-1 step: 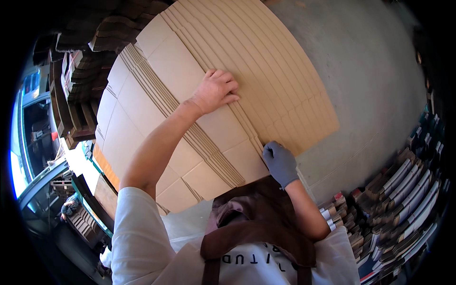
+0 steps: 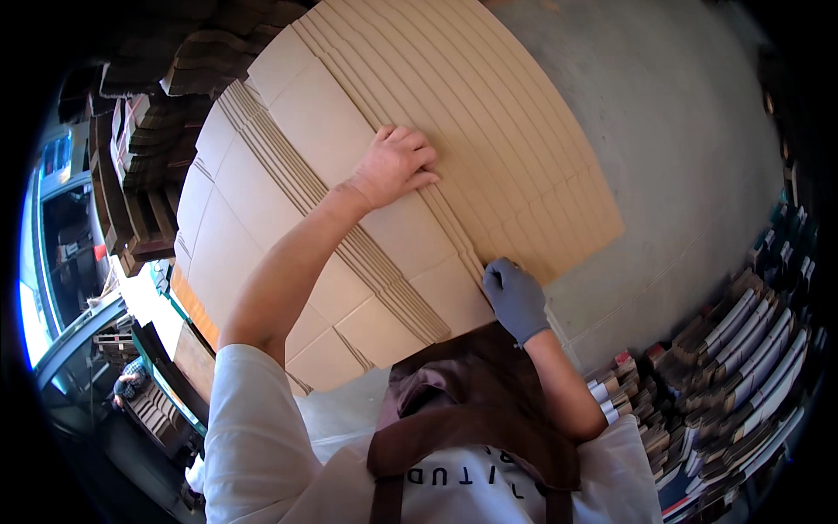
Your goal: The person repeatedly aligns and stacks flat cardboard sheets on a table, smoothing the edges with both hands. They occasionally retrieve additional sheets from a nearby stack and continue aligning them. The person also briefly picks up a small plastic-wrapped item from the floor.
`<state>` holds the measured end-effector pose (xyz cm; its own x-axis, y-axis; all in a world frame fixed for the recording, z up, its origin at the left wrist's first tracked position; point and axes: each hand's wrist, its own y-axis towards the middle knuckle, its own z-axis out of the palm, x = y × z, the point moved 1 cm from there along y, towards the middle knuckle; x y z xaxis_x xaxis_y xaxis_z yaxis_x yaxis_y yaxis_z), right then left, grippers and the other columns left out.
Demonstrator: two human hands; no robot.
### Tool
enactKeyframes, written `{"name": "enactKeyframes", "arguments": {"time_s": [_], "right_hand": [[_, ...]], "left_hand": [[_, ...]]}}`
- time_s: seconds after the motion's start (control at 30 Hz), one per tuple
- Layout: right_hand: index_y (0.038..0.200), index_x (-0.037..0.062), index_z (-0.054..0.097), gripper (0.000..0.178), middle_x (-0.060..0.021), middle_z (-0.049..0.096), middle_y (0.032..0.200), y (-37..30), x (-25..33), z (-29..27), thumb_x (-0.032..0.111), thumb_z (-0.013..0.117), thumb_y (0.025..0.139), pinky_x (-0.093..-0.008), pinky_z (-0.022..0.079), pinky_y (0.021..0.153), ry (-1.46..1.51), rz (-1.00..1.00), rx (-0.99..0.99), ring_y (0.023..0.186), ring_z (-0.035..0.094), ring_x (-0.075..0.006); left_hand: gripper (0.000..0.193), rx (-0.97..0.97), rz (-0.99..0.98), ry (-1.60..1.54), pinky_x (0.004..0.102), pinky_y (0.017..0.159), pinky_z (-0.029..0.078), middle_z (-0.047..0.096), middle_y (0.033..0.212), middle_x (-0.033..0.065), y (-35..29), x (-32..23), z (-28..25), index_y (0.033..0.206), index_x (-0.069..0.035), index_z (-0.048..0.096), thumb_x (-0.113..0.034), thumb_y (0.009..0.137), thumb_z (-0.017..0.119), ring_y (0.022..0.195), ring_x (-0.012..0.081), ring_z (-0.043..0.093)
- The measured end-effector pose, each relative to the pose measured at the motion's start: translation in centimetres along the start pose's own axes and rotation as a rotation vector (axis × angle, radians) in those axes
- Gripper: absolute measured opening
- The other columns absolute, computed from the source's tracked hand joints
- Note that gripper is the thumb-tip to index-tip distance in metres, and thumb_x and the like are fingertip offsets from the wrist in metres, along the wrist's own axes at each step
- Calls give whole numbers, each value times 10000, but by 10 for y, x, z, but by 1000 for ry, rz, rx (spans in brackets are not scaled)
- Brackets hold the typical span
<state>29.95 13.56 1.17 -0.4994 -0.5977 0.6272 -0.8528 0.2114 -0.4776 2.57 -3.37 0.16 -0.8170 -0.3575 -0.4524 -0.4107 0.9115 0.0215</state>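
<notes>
Flat tan cardboard sheets (image 2: 349,96) lie fanned out before me, their edges overlapping in stepped rows. My bare left hand (image 2: 400,166) reaches across them, its fingers curled over the edge of a sheet near the middle. At the near right corner of the fan, my right hand (image 2: 515,301) wears a grey glove. It is closed on a sheet's near edge, with the fingertips hidden on the far side.
Dark stacked cardboard (image 2: 157,131) stands at the far left. Bundled folded cardboard (image 2: 733,358) fills the lower right. Grey concrete floor (image 2: 672,131) shows to the right. At the lower left, another person (image 2: 131,380) is visible in the distance.
</notes>
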Motion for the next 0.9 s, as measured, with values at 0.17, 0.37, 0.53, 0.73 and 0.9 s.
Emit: {"name": "enactKeyframes", "arguments": {"time_s": [0.17, 0.37, 0.53, 0.73, 0.9], "right_hand": [[960, 107, 650, 129, -150, 649, 980, -4, 4, 10, 235, 642, 948, -490, 537, 768, -140, -46, -114, 905, 652, -368], [882, 86, 652, 87, -137, 590, 1004, 0, 4, 8, 169, 677, 888, -483, 520, 782, -149, -147, -195, 937, 599, -349], [855, 84, 640, 90, -141, 589, 998, 2, 5, 9, 156, 695, 858, -488, 514, 781, -124, -124, -184, 930, 600, -348], [868, 85, 636, 116, -135, 588, 999, 4, 2, 16, 169, 713, 848, -475, 523, 760, -165, -109, -217, 932, 603, -338], [904, 80, 651, 142, -128, 592, 1002, 6, 4, 17, 201, 714, 867, -461, 534, 755, -255, -85, -226, 933, 612, -324]], "left_hand": [[221, 22, -13, -13, 421, 994, 400, 598, 989, 21, 3, 0, -1, 910, -133, 659, -298, 851, 794, 1047, 250, 552], [222, 42, -31, -31, 412, 992, 396, 599, 981, 24, 5, -3, -5, 894, -128, 655, -292, 847, 797, 1046, 249, 558], [231, 44, -28, -22, 413, 985, 399, 594, 968, 32, 7, -3, -5, 882, -125, 642, -288, 841, 800, 1037, 253, 561], [214, 61, -35, 41, 405, 985, 402, 597, 982, 17, 8, -5, -7, 911, -148, 664, -330, 867, 769, 1053, 237, 562], [244, 30, -17, 46, 424, 966, 415, 593, 977, 33, 11, -6, -6, 887, -131, 639, -318, 847, 791, 1025, 271, 562]]}}
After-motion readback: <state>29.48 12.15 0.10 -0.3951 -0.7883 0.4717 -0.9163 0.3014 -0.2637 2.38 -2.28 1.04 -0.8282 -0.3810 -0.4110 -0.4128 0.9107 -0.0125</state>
